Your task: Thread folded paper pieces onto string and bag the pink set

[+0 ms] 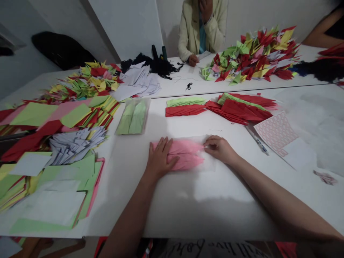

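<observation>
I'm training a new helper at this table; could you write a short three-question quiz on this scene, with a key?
1. Which hand rests on the left end of the pink bundle?
2. True or false: the green packet lies to the left of the pen.
3. Count: how many stacks lie side by side in the green packet?

Key: 1. The left hand. 2. True. 3. Two.

On my remote feed, I read "will" and "live" in pale lettering [231,248] on the dark garment [212,253] at the lower edge; the larger adjoining script [189,248] remains uncertain. Markings on the red-gridded sheet [276,132] and pen [260,144] are illegible.
</observation>
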Demonstrator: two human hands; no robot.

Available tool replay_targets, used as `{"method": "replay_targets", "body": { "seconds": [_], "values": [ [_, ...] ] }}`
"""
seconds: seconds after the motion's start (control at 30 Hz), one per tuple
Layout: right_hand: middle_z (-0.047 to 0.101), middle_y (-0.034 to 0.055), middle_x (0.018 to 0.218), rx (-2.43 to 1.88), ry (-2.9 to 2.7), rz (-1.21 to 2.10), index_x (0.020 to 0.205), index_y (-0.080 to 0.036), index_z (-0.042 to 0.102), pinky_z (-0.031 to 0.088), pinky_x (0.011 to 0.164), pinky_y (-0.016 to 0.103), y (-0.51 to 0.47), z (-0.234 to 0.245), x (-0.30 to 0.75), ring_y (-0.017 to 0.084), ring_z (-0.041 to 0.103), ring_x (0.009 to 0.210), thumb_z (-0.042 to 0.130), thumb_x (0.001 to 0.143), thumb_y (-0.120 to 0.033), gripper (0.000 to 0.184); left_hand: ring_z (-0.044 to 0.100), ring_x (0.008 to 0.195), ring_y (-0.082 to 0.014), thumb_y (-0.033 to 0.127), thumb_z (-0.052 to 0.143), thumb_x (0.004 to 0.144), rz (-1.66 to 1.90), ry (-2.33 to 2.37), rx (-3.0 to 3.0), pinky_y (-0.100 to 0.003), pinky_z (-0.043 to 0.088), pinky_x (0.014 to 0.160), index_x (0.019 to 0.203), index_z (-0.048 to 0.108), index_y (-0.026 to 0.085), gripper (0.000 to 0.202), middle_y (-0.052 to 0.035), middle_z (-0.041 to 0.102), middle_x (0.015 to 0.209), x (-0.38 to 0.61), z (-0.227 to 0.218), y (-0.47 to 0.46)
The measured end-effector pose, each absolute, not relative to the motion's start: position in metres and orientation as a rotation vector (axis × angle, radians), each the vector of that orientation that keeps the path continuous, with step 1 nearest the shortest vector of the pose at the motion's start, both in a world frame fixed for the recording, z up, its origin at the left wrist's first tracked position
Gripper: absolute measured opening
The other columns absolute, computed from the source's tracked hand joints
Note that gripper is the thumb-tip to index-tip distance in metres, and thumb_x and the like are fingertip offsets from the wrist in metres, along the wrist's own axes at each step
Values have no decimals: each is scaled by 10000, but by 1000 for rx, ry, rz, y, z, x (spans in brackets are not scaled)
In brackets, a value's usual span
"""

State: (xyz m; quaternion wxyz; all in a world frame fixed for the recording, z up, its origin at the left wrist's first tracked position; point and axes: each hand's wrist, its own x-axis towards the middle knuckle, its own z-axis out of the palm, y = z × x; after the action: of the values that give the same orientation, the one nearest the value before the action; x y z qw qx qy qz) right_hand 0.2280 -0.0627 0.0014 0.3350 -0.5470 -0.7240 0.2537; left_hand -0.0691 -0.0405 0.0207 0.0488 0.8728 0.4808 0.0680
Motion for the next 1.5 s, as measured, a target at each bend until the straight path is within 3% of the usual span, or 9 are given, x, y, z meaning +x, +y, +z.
{"method": "replay_targets", "body": {
  "seconds": [0.3,0.5,0.8,0.97,1.03,1.17,1.23,1.33,1.5],
  "values": [
    [682,70,813,-1331,-1807,807,722,-181,721,467,601,288,-55,1,224,170,610,676,627,794,-279,153,221,1478,-325,542,412,940,178,1455,2692,-658,74,1160,1520,272,188,693,-152,274,1584,-66,20,-43],
    [645,42,796,-1336,-1856,842,733,-169,687,432,581,258,-55,7,221,138,549,627,557,752,-171,131,212,1491,-229,247,260,995,116,1250,2773,-591,92,1195,1533,240,225,539,-78,232,1606,-51,20,-51],
    [648,33,749,-1414,-1854,807,682,-182,646,451,593,271,-54,6,218,162,579,642,519,693,-126,139,204,1493,-210,351,265,1013,82,1168,2735,-572,92,1206,1524,249,292,515,-13,291,1587,-49,20,-51],
    [684,132,993,-1679,-1727,485,1031,-146,662,540,784,400,-52,28,220,248,653,838,508,869,-269,255,198,1495,-231,417,326,998,89,1170,2724,-592,114,1197,1514,264,328,527,2,260,1600,-51,20,-50],
    [640,179,1187,-1657,-1779,275,1191,-128,611,472,992,477,-53,40,200,300,599,1115,436,936,-295,351,195,1495,-241,451,340,990,90,1161,2723,-599,118,1194,1512,269,333,540,-1,257,1602,-51,19,-49],
    [451,192,1477,-1412,-2170,322,1402,-54,460,365,1143,432,-59,40,125,273,422,1374,388,980,-397,549,188,1495,-268,415,378,974,106,1186,2746,-570,86,1212,1526,260,254,588,-45,266,1600,-47,10,-48],
    [308,190,1564,-1289,-2323,343,1463,-15,361,242,1206,463,-61,30,92,294,287,1453,366,987,-469,658,168,1495,-301,320,355,972,133,1259,2763,-549,42,1219,1528,268,205,574,-59,248,1606,-45,4,-48],
    [281,186,1575,-1311,-2320,407,1491,-2,299,170,1223,475,-60,13,73,305,236,1472,326,987,-531,731,181,1489,-319,272,397,940,177,1240,2741,-530,19,1228,1517,299,179,593,-75,254,1602,-47,2,-46],
    [216,184,1594,-1423,-2273,406,1511,-1,239,170,1225,442,-59,-3,98,263,186,1492,277,979,-581,787,343,1438,-231,263,433,891,460,1092,2462,-473,177,1230,1430,444,141,553,-116,448,1499,-66,6,-38]
  ]
}}
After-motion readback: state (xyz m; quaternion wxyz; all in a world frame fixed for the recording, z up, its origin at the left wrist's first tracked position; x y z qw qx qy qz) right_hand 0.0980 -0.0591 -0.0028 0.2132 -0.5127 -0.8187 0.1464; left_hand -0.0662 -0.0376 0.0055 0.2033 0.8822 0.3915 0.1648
